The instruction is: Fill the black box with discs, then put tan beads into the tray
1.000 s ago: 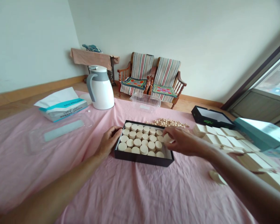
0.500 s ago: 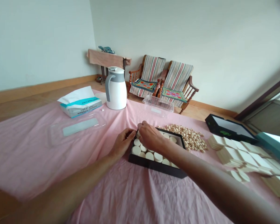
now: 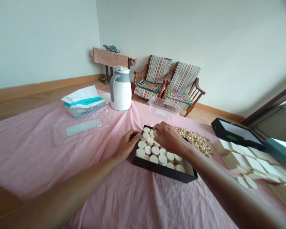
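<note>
A black box (image 3: pixel 162 171) on the pink cloth holds many pale round wooden discs (image 3: pixel 154 150), standing in stacks of uneven height. My left hand (image 3: pixel 128 143) is at the box's left wall, with thumb and fingers closed on its edge. Over the far part of the box is my right hand (image 3: pixel 168 136), its fingers pinched on a wooden disc (image 3: pixel 156 133) among the stacks. That hand and forearm cover the box's far right part.
Small wooden pieces (image 3: pixel 196 141) lie heaped beyond the box. Stacked square wooden boards (image 3: pixel 238 160) and a black lid-like tray (image 3: pixel 235 133) are at right. Farther back are a white jug (image 3: pixel 122 95), a tissue pack (image 3: pixel 84 106) and clear plastic trays (image 3: pixel 165 106).
My right hand has moved right from the box's far left corner, uncovering discs there. My left hand stays at the left wall. The view has shifted slightly.
</note>
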Tool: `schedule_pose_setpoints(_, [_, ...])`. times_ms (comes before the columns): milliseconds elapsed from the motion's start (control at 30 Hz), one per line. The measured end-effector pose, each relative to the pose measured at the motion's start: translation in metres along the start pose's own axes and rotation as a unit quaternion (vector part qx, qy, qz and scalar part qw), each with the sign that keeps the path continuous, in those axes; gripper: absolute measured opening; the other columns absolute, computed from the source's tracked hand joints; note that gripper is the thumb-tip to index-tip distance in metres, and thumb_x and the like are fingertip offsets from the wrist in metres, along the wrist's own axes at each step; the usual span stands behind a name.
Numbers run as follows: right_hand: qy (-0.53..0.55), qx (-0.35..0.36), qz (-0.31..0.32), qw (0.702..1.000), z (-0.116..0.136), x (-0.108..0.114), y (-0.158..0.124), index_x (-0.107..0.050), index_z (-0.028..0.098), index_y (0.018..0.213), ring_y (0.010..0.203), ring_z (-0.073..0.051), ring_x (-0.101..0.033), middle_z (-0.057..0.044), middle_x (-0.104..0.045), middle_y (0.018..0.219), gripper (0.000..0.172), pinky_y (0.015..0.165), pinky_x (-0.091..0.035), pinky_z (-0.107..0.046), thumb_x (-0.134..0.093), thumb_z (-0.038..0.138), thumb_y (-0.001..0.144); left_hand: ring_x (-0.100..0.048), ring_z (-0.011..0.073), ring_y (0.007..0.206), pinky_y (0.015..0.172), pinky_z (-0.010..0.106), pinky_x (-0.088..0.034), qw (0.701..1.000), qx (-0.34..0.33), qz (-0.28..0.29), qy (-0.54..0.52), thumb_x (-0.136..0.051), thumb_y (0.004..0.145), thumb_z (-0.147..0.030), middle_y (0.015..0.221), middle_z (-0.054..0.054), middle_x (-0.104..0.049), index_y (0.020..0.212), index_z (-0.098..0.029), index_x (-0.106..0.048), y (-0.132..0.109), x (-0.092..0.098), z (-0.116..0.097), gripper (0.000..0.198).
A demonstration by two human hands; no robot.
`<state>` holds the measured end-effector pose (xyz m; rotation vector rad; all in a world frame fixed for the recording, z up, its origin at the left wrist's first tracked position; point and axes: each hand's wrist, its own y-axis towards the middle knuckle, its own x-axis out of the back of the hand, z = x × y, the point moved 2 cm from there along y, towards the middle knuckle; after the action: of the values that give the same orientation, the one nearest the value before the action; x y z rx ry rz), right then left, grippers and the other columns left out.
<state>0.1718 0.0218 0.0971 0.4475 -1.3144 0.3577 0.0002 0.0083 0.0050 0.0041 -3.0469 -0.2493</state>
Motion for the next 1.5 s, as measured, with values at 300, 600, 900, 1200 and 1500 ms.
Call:
schedule_pose_setpoints(300, [0.018, 0.024, -0.005, 1.000, 0.010, -0.019, -0.014, -0.057, 0.013, 0.102, 0.079, -0.016, -0.056, -0.009, -0.054, 0.097, 0.023, 0.072, -0.040, -0.026, -0.057, 0.013, 0.079, -0.060, 0.0189, 0.079, 0.069, 0.028, -0.046, 1.000, -0.008, 0.009, 0.003, -0.055, 0.082, -0.048, 0.083, 0.003, -0.065, 0.090, -0.017, -0.060, 0.000, 0.001, 0.001, 0.033])
schedule_pose_setpoints(600, [0.072, 0.014, -0.034, 0.997, -0.001, -0.021, -0.018, -0.058, 0.014, 0.097, 0.078, -0.014, -0.055, -0.006, -0.053, 0.095, 0.020, 0.073, -0.041, -0.025, -0.060, 0.012, 0.077, -0.060, 0.0192, 0.079, 0.068, 0.027, -0.046, 1.000, -0.009, 0.004, 0.008, -0.055, 0.081, -0.049, 0.083, 0.003, -0.065, 0.089, -0.017, -0.060, 0.000, 0.001, 0.001, 0.033])
schedule_pose_setpoints(900, [0.040, -0.021, -0.024, 0.999, -0.027, -0.008, -0.023, -0.061, 0.015, 0.089, 0.076, -0.015, -0.053, -0.004, -0.055, 0.085, 0.020, 0.072, -0.039, -0.026, -0.066, 0.014, 0.070, -0.061, 0.0200, 0.079, 0.067, 0.027, -0.046, 1.000, 0.004, -0.003, 0.011, -0.056, 0.080, -0.051, 0.084, 0.003, -0.066, 0.089, -0.017, -0.061, -0.001, 0.001, -0.002, 0.035])
schedule_pose_setpoints(1200, [0.081, -0.020, -0.021, 0.996, -0.027, -0.022, -0.027, -0.060, 0.014, 0.093, 0.072, -0.012, -0.054, -0.005, -0.056, 0.091, 0.020, 0.072, -0.041, -0.026, -0.063, 0.014, 0.073, -0.061, 0.0209, 0.081, 0.067, 0.027, -0.046, 1.000, 0.000, -0.002, 0.006, -0.058, 0.078, -0.051, 0.086, 0.004, -0.067, 0.089, -0.018, -0.062, 0.000, 0.001, -0.001, 0.036])
schedule_pose_setpoints(1500, [0.091, -0.009, -0.039, 0.995, -0.025, -0.025, -0.029, -0.058, 0.016, 0.094, 0.077, -0.014, -0.054, -0.004, -0.055, 0.090, 0.019, 0.074, -0.041, -0.026, -0.060, 0.014, 0.075, -0.061, 0.0199, 0.081, 0.067, 0.026, -0.046, 1.000, -0.005, 0.002, 0.009, -0.057, 0.081, -0.049, 0.086, 0.004, -0.066, 0.090, -0.017, -0.062, 0.000, 0.001, 0.001, 0.033])
